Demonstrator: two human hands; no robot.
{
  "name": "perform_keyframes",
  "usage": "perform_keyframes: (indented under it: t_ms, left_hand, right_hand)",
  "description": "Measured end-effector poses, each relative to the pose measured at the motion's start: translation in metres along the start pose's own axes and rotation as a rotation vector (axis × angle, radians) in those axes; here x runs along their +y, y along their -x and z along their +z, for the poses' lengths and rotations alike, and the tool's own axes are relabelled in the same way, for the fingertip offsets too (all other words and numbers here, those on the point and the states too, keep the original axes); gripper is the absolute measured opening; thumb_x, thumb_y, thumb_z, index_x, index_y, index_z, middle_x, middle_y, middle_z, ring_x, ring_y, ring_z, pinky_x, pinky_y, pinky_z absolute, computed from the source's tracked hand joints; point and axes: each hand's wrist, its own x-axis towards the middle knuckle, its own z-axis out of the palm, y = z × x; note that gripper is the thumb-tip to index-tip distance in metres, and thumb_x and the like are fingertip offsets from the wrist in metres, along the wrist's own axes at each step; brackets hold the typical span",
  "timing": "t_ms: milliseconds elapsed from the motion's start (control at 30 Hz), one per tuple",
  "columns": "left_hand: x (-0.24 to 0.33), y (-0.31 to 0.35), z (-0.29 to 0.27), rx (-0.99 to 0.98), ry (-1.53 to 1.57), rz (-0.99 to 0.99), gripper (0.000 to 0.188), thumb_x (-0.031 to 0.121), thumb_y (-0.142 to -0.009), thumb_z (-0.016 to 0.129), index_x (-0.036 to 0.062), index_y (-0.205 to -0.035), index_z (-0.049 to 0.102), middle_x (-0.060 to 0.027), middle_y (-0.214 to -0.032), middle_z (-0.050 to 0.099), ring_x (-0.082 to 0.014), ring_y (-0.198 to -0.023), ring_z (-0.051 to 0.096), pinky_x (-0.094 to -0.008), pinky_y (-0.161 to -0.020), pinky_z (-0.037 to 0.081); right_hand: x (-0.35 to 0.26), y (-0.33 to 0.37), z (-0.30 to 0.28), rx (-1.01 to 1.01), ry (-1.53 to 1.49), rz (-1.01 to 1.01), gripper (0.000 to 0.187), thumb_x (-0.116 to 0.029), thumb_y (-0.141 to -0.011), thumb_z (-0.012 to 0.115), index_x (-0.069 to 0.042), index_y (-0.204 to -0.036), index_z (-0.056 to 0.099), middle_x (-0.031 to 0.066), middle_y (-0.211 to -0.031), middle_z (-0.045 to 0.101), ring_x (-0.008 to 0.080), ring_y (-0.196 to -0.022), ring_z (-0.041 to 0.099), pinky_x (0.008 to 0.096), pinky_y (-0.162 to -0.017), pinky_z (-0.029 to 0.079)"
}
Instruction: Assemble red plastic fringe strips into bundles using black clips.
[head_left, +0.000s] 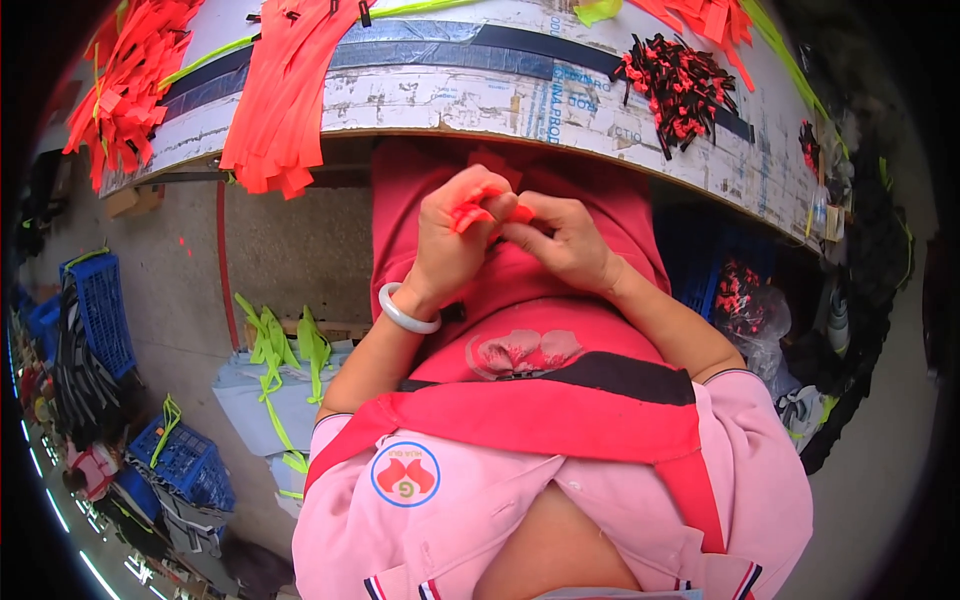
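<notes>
My left hand point(445, 240), with a pale bangle point(408, 310) at the wrist, is closed around a bright orange-red fabric strip point(472, 212) that is folded or bunched in the fingers. Right beside it, the fingers and thumb of my right hand point(568, 240) pinch another part of the same orange-red material. The two hands nearly touch, above the red apron point(600, 325) and just short of the table edge. Whether it is one strip or several, the fingers hide. A bundle of long orange-red strips point(280, 110) hangs over the table edge to the left of my hands.
On the worn table point(430, 105) lie a pile of small black-and-red pieces point(680, 90) at right and more orange-red strips point(135, 95) at far left. Blue crates point(185, 465) and a grey stack with yellow-green ties point(245, 400) are on the left. A plastic bag point(760, 325) sits under the table at right.
</notes>
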Motion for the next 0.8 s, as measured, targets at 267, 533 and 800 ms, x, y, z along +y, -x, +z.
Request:
perform_keyframes:
  t_ms: [267,533,800]
  left_hand:
    - [-0.003,-0.019,-0.023,0.033,0.280,-0.147,0.009,0.014,-0.094,0.060,0.0050,-0.091,0.059,-0.0002,-0.084,0.056,-0.0055,-0.061,0.045,-0.0218,-0.056,0.037]
    - [-0.070,-0.018,-0.070,0.255,1.041,-0.409,0.014,0.022,-0.099,0.052,0.0080,-0.098,0.055,-0.0003,-0.077,0.051,-0.0086,-0.054,0.042,-0.0226,-0.050,0.037]
    - [-0.091,-0.006,-0.061,0.262,1.165,-0.556,0.017,0.023,-0.098,0.054,0.0070,-0.097,0.057,-0.0013,-0.078,0.053,-0.0090,-0.056,0.044,-0.0226,-0.050,0.039]
  right_hand:
    - [-0.013,-0.023,-0.003,-0.056,0.136,-0.003,0.018,-0.016,-0.089,0.065,-0.004,-0.103,0.065,0.0106,-0.078,0.062,0.0157,-0.065,0.060,0.0296,-0.059,0.046]
    - [-0.083,-0.091,-0.020,-0.119,-0.096,-0.011,0.027,-0.021,-0.094,0.060,0.005,-0.102,0.064,0.0014,-0.083,0.064,0.0053,-0.077,0.056,0.0249,-0.067,0.046]
    - [-0.092,-0.297,-0.020,0.208,0.052,-0.368,0.042,-0.041,-0.092,0.062,0.000,-0.100,0.066,0.0001,-0.073,0.056,0.0059,-0.062,0.050,0.0232,-0.049,0.038]
